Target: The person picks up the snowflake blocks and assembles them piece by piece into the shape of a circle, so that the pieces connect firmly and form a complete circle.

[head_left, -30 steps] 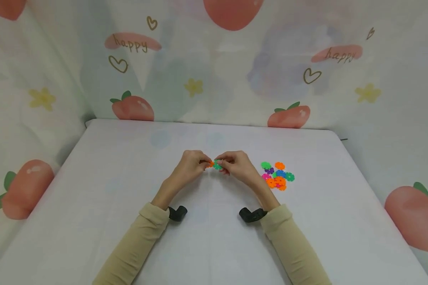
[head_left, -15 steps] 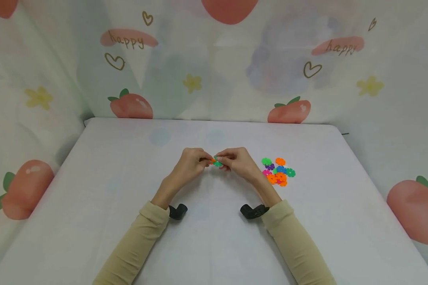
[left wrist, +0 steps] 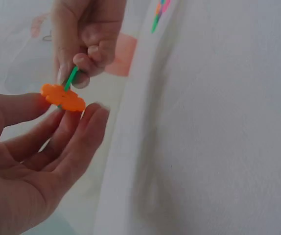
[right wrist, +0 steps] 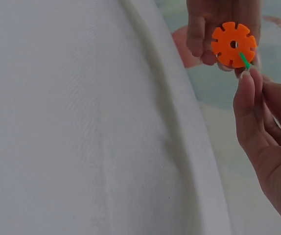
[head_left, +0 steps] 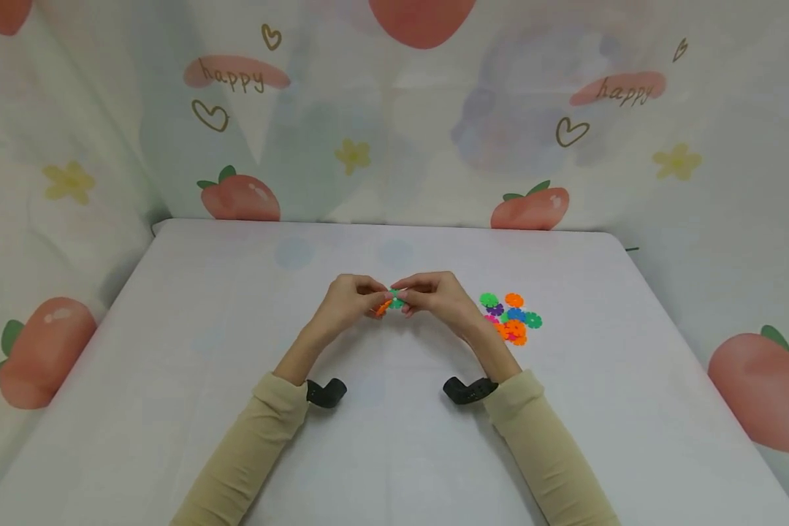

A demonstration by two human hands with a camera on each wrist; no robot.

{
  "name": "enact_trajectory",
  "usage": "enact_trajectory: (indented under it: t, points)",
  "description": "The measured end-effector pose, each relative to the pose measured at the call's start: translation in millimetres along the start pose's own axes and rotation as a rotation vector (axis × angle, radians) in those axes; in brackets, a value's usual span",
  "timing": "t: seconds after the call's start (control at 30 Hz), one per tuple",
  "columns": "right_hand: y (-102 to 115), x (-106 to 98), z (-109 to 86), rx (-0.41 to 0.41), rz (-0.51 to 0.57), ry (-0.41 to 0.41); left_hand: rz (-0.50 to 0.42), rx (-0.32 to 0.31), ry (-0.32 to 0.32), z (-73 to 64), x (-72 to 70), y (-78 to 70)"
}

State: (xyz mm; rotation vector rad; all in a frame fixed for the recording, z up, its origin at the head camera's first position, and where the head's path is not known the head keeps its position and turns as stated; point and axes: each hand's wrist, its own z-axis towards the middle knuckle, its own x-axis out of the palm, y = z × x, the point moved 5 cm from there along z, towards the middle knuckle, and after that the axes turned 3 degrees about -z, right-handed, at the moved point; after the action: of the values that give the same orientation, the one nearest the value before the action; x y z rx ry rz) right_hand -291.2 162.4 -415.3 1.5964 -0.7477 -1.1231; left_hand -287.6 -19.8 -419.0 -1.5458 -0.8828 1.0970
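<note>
My left hand [head_left: 350, 301] and right hand [head_left: 439, 298] meet above the middle of the table. The left thumb and fingers hold an orange notched interlocking disc [right wrist: 223, 48], round with a small centre hole. Between the right thumb and forefinger is pinched a green notched disc [left wrist: 71, 78], seen edge-on in both wrist views. The green edge meets the orange disc at its slotted side, the two standing crosswise. In the left wrist view a bit of green shows below the orange disc too. Part of the green disc is hidden by the right fingertips.
A loose pile of similar discs lies right of the right hand: orange [head_left: 514, 300], light green [head_left: 489, 300], purple [head_left: 496, 310], blue [head_left: 516, 315], dark green [head_left: 533, 320] and pink ones. White cloth covers the table [head_left: 381, 467]; a printed curtain [head_left: 408, 131] hangs behind it.
The orange disc has swung to a slant at the lower left of the green one. My left fingers have shifted their hold, the thumb now nearer the right fingertips.
</note>
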Motion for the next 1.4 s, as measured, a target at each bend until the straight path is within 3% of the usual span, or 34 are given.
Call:
enact_trajectory:
  t: [0.2, 0.4, 0.6, 0.87, 1.23, 1.4]
  points:
    - [1.6, -6.5, -2.4, 0.025, -0.044, -0.001, -0.121, -0.129, 0.056, 2.0, 3.0, 7.0]
    - [-0.5, -40.5, -9.5, 0.011, -0.262, -0.069, -0.182, -0.179, 0.044, 0.4, -0.3, 9.5]
    - [-4.5, -80.0, -21.6, 0.067, -0.518, -0.139, -0.245, -0.176, 0.039, 0.6, -1.3, 7.0]
    - [-24.3, -115.9, -39.5, 0.188, -0.633, -0.168, -0.280, -0.154, 0.051, 0.1, -1.9, 4.6]
    - [-46.1, -126.3, -44.1, 0.371, -0.720, -0.105, -0.328, -0.139, 0.050, -1.9, -4.8, 3.4]
    - [-44.6, -123.1, -39.9, 0.332, -0.728, -0.124, -0.334, -0.137, 0.049, -2.1, -6.6, 3.9]
